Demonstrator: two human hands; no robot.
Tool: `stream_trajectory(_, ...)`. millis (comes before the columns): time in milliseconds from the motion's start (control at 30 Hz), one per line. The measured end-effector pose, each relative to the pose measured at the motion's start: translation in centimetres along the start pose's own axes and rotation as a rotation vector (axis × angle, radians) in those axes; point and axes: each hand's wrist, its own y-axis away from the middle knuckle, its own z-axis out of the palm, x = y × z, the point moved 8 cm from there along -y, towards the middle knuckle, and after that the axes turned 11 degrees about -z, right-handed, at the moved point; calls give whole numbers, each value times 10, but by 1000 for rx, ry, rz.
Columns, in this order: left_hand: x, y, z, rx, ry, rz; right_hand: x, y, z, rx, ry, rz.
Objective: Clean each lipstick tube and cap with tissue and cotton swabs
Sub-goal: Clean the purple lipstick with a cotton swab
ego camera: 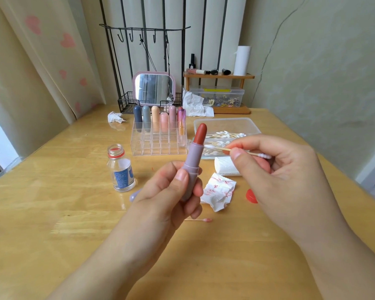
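At the centre of the frame the left hand (171, 187) curls its thumb and fingers round the lower body of a lilac lipstick tube (192, 167), held upright with its brick-red bullet (200, 133) wound out at the top. The tube's base is hidden inside the fingers. Just right of it, the right hand (275, 169) pinches a cotton swab (236, 150) between thumb and forefinger; the swab's white tip touches the tube's collar below the bullet, and its far tip pokes out past the fingers.

Behind the left wrist a lilac cap (134, 195) is mostly covered, only its rounded end showing. A red bottle cap (251, 195) is half hidden by the right hand. Between the hands lies a tissue (218, 191) smeared with red marks, and a used swab (200, 220) with a pink tip sits below it, its stick partly hidden by the left hand.

Left of centre stands an open glass bottle (120, 169); its blue-and-white label is too blurred to read. Further up, a clear organiser (158, 139) holds six capped lipsticks in its back row. At the right, a clear box (225, 124) holds more swabs, partly blocked by the tube and fingers.
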Motion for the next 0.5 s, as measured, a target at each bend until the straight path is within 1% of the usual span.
stream_trajectory(300,-6,-4,-1,-20,90,-34,3,-1,0,0,-45,7)
stream_trajectory(500,-11,-5,3,-123,158,-85,7,-1,5,-52,-142,18)
